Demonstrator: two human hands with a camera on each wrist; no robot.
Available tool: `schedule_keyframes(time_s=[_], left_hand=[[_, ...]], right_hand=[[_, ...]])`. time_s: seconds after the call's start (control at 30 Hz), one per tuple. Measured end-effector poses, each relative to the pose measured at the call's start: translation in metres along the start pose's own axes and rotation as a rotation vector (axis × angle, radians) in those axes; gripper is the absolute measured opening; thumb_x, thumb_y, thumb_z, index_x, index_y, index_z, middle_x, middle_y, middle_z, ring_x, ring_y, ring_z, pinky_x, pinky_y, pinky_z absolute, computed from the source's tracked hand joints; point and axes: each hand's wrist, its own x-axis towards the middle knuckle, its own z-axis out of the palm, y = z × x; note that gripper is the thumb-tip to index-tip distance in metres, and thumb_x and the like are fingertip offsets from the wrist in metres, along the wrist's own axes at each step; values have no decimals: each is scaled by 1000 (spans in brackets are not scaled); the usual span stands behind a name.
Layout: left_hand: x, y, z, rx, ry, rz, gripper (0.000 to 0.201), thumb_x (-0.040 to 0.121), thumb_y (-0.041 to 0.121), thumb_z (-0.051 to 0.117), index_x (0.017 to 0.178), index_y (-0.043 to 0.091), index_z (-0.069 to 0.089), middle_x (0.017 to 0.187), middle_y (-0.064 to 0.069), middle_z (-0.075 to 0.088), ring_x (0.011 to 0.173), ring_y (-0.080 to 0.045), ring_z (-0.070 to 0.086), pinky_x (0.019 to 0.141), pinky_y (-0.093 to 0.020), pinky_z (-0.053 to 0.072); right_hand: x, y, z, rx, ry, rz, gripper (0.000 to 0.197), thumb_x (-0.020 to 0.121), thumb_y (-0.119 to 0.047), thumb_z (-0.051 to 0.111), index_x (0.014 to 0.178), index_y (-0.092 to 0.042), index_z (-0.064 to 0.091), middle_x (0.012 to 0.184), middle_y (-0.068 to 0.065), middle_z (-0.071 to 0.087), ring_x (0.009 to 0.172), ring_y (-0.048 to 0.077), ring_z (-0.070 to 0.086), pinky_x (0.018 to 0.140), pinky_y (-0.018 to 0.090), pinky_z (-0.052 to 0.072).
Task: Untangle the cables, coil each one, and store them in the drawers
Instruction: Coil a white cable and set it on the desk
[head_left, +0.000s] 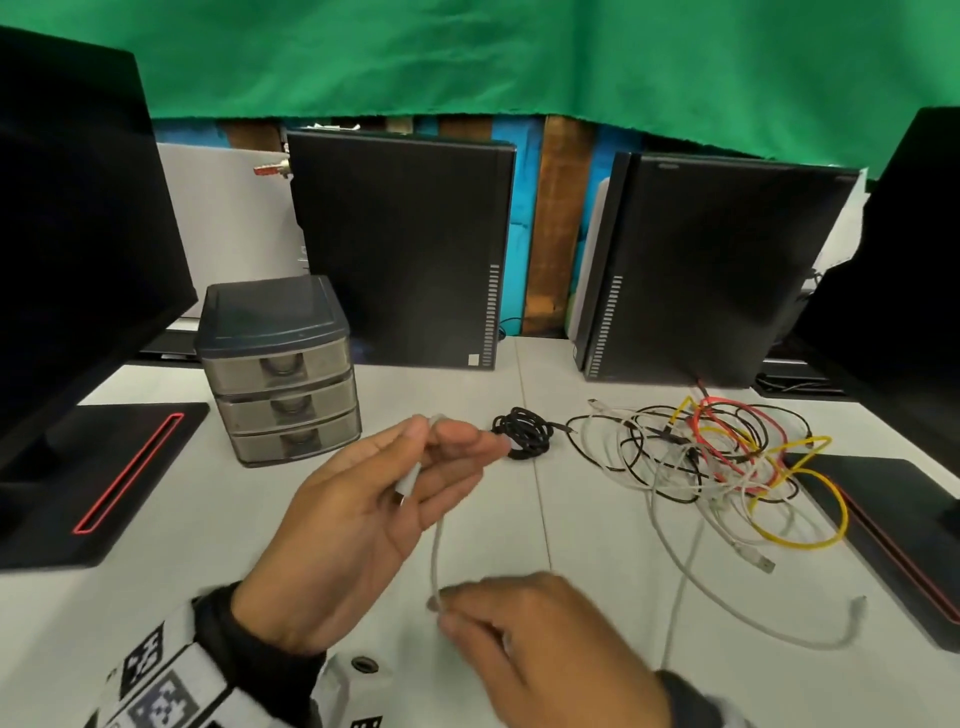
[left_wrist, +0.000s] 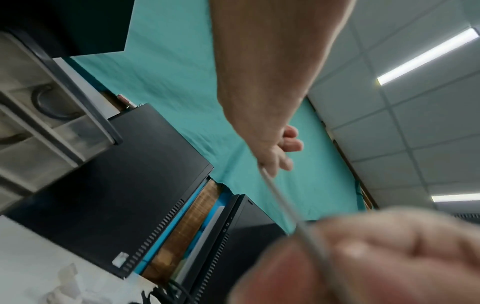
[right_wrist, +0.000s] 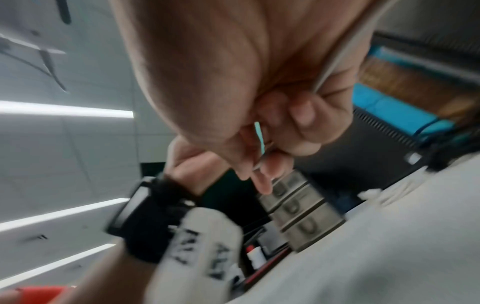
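The left hand (head_left: 363, 499) pinches the white cable (head_left: 435, 551) near its plug and the right hand (head_left: 540, 639) pinches it lower, above the table (head_left: 234, 525), with the closed drawers (head_left: 283, 384) behind, a coiled black cable (head_left: 522, 432) just beyond, and the tangled cables (head_left: 701, 457) to the right.

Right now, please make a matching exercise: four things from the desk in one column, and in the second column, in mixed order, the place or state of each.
Things
1. white cable
2. black cable
3. drawer unit
4. tangled cables

States
A. loose pile, to the right on the desk
B. coiled, lying on the desk
C. all three drawers shut
D. held between the left hand and the right hand

Pairs: 1-D, 2-B, 3-C, 4-A
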Motion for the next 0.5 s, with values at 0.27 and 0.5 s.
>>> schedule_keyframes(time_s=[0.27,0.5], left_hand=[[-8,-6,-16,796,-142,119,31,99,36,54,96,18,79,99,6,77,101,-7,70,96,-28,50],[-22,-7,1,309,-434,-77,40,101,37,48,104,6,74,63,2,53,60,-15,57,83,-31,51]], right_hand=[[-25,-32,-64,112,-4,-133,21,98,-47,50,99,-30,61,74,-16,58,68,0,52,66,16,42],[-19,0,-81,596,441,-202,8,87,-26,73,84,-24,80,63,-10,60,56,1,48,55,10,38]])
